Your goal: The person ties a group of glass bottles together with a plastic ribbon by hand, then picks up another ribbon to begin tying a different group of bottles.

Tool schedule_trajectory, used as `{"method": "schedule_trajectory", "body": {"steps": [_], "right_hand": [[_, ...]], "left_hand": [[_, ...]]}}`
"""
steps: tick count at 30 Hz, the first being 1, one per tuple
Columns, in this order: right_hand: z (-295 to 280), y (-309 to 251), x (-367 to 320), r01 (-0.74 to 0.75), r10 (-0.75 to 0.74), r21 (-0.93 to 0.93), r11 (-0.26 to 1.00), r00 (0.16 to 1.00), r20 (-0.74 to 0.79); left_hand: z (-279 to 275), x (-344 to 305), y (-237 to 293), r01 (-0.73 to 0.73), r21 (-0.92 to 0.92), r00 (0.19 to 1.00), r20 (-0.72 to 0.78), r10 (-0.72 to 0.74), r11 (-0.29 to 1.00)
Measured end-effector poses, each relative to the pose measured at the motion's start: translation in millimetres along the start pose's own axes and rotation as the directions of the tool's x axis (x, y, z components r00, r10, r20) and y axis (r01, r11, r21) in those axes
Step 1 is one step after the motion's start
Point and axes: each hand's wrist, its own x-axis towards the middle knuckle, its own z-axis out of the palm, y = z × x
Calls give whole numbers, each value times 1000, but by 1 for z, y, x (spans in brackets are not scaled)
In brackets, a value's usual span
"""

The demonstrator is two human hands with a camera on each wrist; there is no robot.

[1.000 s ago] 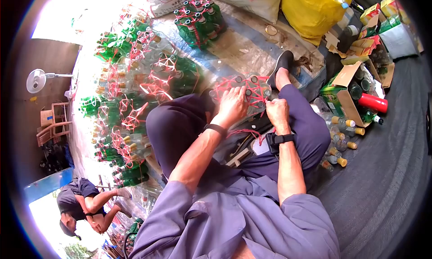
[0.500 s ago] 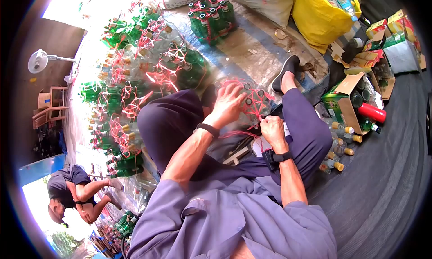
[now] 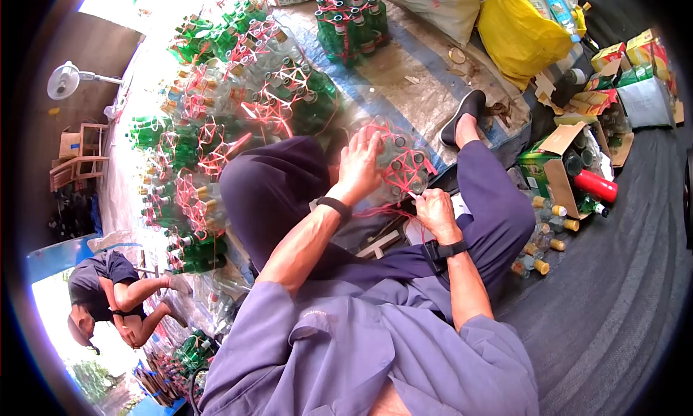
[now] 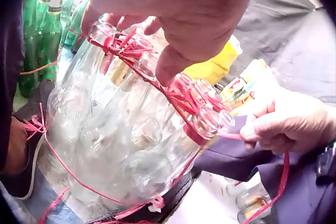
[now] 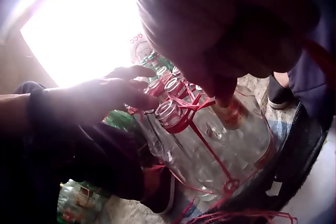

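A bundle of clear glass bottles (image 4: 105, 129) stands between my legs, its necks laced with red plastic string (image 4: 134, 66) and its lower part looped with more. Over the bottle tops at the bundle's left side lies my left hand (image 3: 359, 167). Its fingers are spread and touch the necks, with the thumb by the lacing. My right hand (image 3: 436, 212) pinches a strand of string (image 4: 231, 136) close to the near-corner bottle. A loose length (image 4: 283, 177) trails down from that hand.
Many tied green and clear bottles (image 3: 191, 138) stand to the left. A green bundle (image 3: 351, 26) is ahead, near a yellow bag (image 3: 516, 37). Boxes of bottles (image 3: 556, 152) and loose bottles (image 3: 548, 235) lie right. Another person (image 3: 108, 293) crouches at far left.
My left hand has shifted left over the bottle tops and its fingers have spread. My right hand has come slightly nearer my body, with the string. The head view has swung a little.
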Motion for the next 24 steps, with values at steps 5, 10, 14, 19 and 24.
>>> {"method": "schedule_trajectory", "body": {"steps": [5, 10, 14, 19, 24], "right_hand": [[2, 5, 1, -54, 55, -44, 998, 998, 21], [0, 4, 2, -45, 47, -36, 998, 998, 34], [1, 7, 3, -30, 31, -34, 999, 999, 29], [4, 8, 5, 42, -42, 9, 999, 999, -32], [5, 5, 4, 15, -14, 33, 999, 1000, -9]], "left_hand": [[-4, 2, -4, 73, -135, 997, 43, -67, 988], [-3, -10, -1, -28, 46, 981, -193, 36, 999], [-9, -14, 9, -225, -7, 932, -294, 213, 974], [13, -40, 27, -289, 55, 956, -40, 291, 956], [19, -49, 36, -241, 61, 970, -29, 243, 969]]}}
